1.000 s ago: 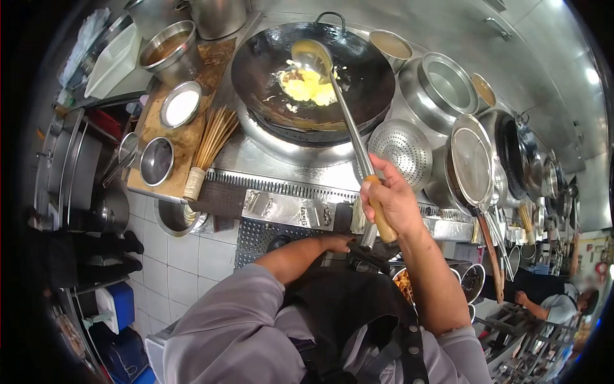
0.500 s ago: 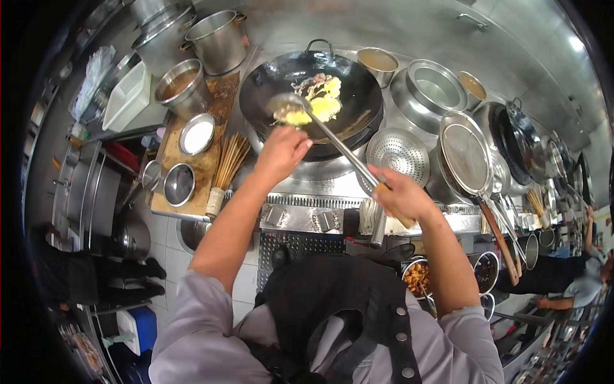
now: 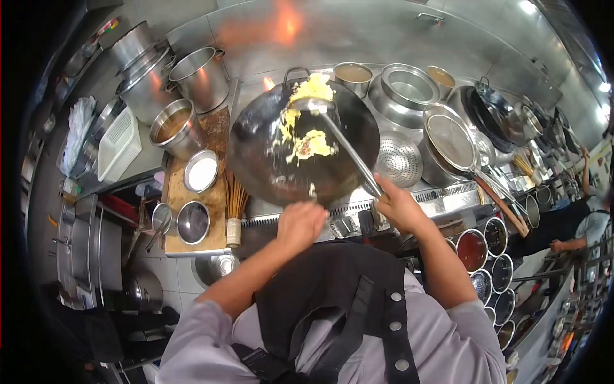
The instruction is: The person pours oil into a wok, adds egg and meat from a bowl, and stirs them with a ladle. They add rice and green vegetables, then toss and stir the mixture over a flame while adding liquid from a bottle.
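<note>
A black wok (image 3: 256, 141) is tipped toward me over the stove, its far loop handle raised. My left hand (image 3: 302, 225) is closed at the wok's near edge, and the exact grip is hidden under the fingers. In my right hand (image 3: 400, 206) is the handle of a long metal ladle (image 3: 350, 152), the fingers wrapped round it. The ladle's bowl is at the far side of the wok, among the egg. Yellow scrambled egg (image 3: 313, 146) lies in pieces mid-wok, with a larger clump near the far rim. Some darker bits show among it.
Left of the wok are a bowl of white contents (image 3: 201, 171), an empty metal bowl (image 3: 193, 223) and a bamboo brush (image 3: 235, 205). A perforated skimmer (image 3: 398, 160) and a strainer (image 3: 451, 141) lie on the right. A flame (image 3: 268, 83) shows behind the wok. Other people stand at both sides.
The wok has tipped toward me, and my left hand has drawn back with its near edge. The ladle bowl and much of the egg are now farther back. A flame has appeared.
</note>
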`<state>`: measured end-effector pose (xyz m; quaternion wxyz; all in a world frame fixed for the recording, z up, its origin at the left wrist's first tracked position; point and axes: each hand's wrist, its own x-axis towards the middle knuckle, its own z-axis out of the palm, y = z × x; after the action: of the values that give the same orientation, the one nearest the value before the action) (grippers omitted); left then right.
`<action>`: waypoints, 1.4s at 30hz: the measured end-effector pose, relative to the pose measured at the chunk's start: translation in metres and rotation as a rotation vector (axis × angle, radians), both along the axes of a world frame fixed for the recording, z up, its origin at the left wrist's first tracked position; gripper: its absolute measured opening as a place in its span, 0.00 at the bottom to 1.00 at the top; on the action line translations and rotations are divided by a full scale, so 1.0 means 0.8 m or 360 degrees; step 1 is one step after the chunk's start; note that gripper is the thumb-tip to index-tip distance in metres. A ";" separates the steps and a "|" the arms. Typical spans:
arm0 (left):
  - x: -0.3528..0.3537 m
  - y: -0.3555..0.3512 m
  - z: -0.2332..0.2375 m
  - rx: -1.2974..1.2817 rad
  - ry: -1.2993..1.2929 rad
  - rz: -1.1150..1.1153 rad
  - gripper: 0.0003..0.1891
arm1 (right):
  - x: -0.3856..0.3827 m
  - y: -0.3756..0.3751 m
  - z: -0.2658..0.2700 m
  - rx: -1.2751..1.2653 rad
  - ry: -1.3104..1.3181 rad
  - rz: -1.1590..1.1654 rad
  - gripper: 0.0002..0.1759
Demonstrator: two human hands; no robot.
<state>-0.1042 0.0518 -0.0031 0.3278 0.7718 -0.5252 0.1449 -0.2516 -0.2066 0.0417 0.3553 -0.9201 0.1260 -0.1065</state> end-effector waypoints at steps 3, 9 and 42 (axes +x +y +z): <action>0.008 0.011 0.035 -0.0083 -0.0039 -0.0068 0.06 | -0.074 0.018 0.090 0.0920 0.0466 -0.0083 0.36; 0.094 -0.059 0.002 -0.0209 -0.0011 0.0086 0.11 | -0.053 0.021 0.108 0.0619 0.0608 -0.0103 0.35; 0.135 -0.080 -0.013 -0.0126 -0.0040 0.0245 0.09 | 0.125 0.063 0.026 0.2656 0.0039 -0.0183 0.24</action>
<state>0.0034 -0.0126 -0.0134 0.3394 0.7944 -0.4622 0.2001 -0.1513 -0.1561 0.0621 0.9126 -0.3481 0.2140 0.0140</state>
